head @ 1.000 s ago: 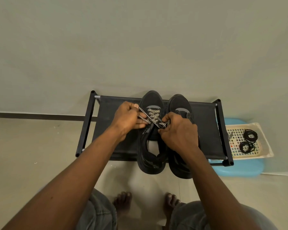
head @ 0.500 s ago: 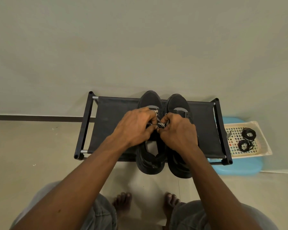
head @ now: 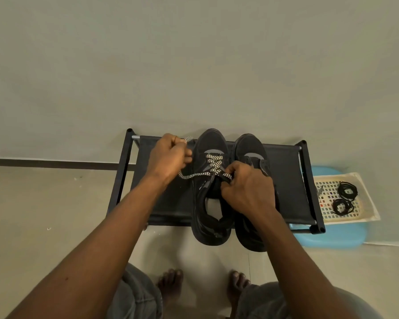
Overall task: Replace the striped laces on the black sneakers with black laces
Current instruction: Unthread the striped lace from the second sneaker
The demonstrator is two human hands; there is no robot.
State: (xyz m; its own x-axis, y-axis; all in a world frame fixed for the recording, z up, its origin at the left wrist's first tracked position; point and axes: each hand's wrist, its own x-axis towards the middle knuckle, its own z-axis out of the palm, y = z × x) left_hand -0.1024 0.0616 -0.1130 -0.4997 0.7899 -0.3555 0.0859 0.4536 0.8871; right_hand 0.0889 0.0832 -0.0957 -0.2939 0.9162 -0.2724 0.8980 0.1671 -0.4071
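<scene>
Our left hand (head: 168,157) is curled in a fist round one end of the striped lace (head: 200,174), whose tip pokes out above the knuckles. Our right hand (head: 247,189) pinches the same lace at the throat of the left sneaker (head: 211,143), where it is still criss-crossed through the upper eyelets. That shoe stands beside the right sneaker (head: 249,146) in the middle of the shoe rack (head: 283,180), toes at the far edge, heels past the near edge. Off the rack's right end, two coiled black laces (head: 347,192) lie in a perforated tray (head: 364,203) on a blue stool (head: 327,238).
</scene>
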